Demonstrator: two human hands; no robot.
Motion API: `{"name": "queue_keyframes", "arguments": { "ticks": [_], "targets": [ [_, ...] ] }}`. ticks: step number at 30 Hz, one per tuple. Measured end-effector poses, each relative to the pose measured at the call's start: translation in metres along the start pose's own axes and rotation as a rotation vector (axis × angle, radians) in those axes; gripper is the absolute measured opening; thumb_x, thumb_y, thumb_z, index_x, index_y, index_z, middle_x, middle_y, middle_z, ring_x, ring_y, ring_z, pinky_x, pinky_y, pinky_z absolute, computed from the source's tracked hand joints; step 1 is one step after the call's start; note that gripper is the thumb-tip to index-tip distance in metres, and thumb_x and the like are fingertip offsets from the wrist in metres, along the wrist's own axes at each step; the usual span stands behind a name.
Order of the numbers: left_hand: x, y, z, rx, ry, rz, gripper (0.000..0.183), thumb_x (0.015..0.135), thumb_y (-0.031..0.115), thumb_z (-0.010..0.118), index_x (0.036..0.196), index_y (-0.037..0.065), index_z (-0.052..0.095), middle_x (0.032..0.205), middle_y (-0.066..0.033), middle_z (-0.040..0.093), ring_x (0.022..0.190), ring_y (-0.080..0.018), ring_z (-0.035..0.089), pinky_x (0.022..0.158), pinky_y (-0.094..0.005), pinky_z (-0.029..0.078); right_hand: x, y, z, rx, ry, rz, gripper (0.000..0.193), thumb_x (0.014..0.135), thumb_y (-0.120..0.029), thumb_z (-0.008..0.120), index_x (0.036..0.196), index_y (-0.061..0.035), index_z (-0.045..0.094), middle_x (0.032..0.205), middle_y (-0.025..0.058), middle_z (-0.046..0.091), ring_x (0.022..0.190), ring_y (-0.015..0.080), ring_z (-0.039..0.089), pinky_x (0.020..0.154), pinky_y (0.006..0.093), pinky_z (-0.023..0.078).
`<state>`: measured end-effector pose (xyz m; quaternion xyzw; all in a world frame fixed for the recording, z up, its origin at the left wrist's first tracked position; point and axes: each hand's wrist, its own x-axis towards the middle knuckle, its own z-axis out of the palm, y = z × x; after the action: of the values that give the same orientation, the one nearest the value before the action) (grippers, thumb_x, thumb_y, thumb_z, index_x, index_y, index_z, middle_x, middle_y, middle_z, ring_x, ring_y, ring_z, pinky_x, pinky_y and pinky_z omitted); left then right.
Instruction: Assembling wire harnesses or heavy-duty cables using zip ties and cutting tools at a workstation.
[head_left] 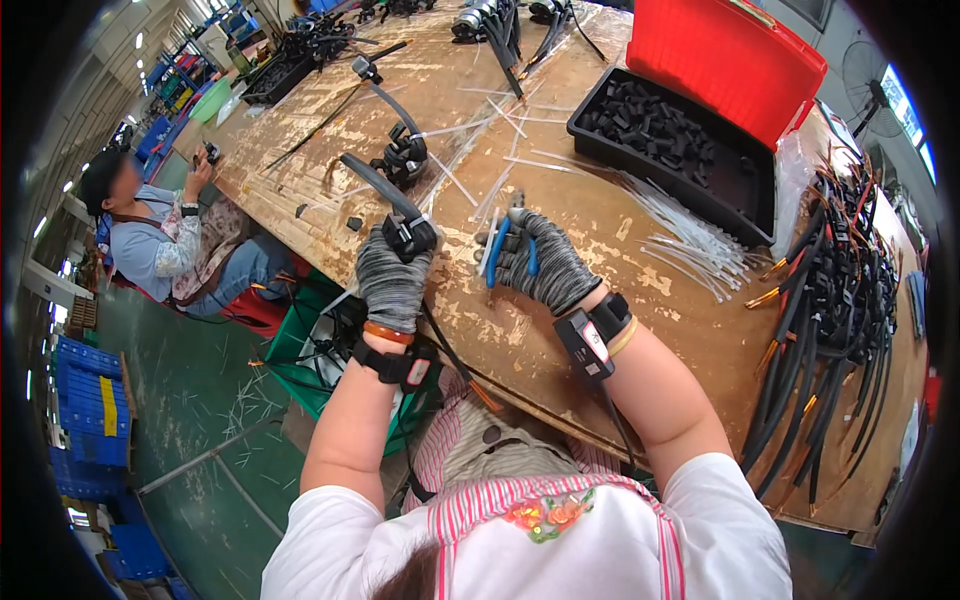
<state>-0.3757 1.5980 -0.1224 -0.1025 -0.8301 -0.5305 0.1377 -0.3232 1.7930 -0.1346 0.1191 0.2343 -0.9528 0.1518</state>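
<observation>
My left hand (388,285), in a grey striped knit glove, is closed around a black cable with a chunky black connector (410,238) near the table's front edge. The cable's thick grey-black end sticks out toward the far left. A thinner black lead with bare copper ends hangs below that hand. In the matching glove, my right hand (548,268) is wrapped around small blue-handled cutters (532,256), their metal jaws pointing away from me. A thin white cable tie (491,242) shows beside the cutters. Another coiled black cable (403,155) lies just beyond my left hand.
Loose white cable ties (690,240) spread right of my right hand. Behind them stand a black tray (610,155) of small black parts and a red bin (715,70). Black cables (840,300) pile up at right. A green crate (290,345) sits below left; a co-worker (180,245) sits far left.
</observation>
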Motion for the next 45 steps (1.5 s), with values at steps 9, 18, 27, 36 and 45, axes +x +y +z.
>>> {"name": "queue_keyframes", "arguments": {
  "ticks": [9, 18, 27, 36, 45],
  "targets": [
    [-0.004, 0.07, -0.071, 0.748, 0.241, 0.715, 0.029, 0.069, 0.028, 0.078, 0.089, 0.013, 0.063, 0.087, -0.0034, 0.064, 0.08, -0.0244, 0.059, 0.074, -0.0393, 0.045, 0.0, -0.017, -0.001, -1.371, 0.292, -0.707, 0.044, 0.082, -0.021, 0.062, 0.122, -0.0062, 0.054, 0.1, 0.0178, 0.064, 0.08, 0.0343, 0.062, 0.076, 0.0406, 0.052],
    [-0.045, 0.092, -0.055, 0.921, -0.03, 1.442, 0.03, 0.084, 0.03, 0.062, 0.112, 0.036, 0.053, 0.116, 0.0047, 0.053, 0.111, -0.0165, 0.051, 0.107, -0.0441, 0.028, -0.045, 0.017, 0.044, -0.079, -0.35, 0.118, 0.026, 0.093, -0.026, 0.058, 0.11, -0.0063, 0.059, 0.098, 0.0067, 0.065, 0.084, 0.0152, 0.063, 0.075, 0.0262, 0.054],
    [-0.079, 0.073, -0.052, 0.428, 0.131, 0.822, 0.038, 0.086, 0.013, 0.061, 0.123, 0.012, 0.049, 0.124, -0.0108, 0.045, 0.114, -0.0236, 0.049, 0.097, -0.0392, 0.039, 0.001, 0.039, -0.008, -0.281, -0.378, -0.235, 0.031, 0.092, -0.016, 0.06, 0.115, 0.0029, 0.053, 0.094, 0.0088, 0.065, 0.082, 0.0146, 0.065, 0.068, 0.025, 0.055],
    [-0.104, 0.058, -0.021, -0.351, -0.319, 0.056, 0.024, 0.084, 0.004, 0.066, 0.107, 0.005, 0.056, 0.096, -0.001, 0.06, 0.087, -0.0128, 0.055, 0.08, -0.0265, 0.046, -0.023, 0.057, 0.034, -0.863, -0.112, -0.542, 0.032, 0.091, -0.022, 0.062, 0.116, -0.0032, 0.053, 0.104, 0.0101, 0.061, 0.096, 0.0185, 0.057, 0.085, 0.0327, 0.047],
    [-0.087, 0.003, -0.027, 0.269, -0.239, 0.003, 0.05, 0.066, 0.028, 0.079, 0.101, 0.0, 0.056, 0.09, -0.0192, 0.061, 0.084, -0.036, 0.061, 0.078, -0.0433, 0.049, -0.025, -0.016, 0.024, -1.943, 0.075, -0.725, 0.042, 0.08, -0.03, 0.063, 0.115, -0.0062, 0.06, 0.095, 0.0205, 0.064, 0.087, 0.0369, 0.062, 0.078, 0.0434, 0.05]
  ]
}}
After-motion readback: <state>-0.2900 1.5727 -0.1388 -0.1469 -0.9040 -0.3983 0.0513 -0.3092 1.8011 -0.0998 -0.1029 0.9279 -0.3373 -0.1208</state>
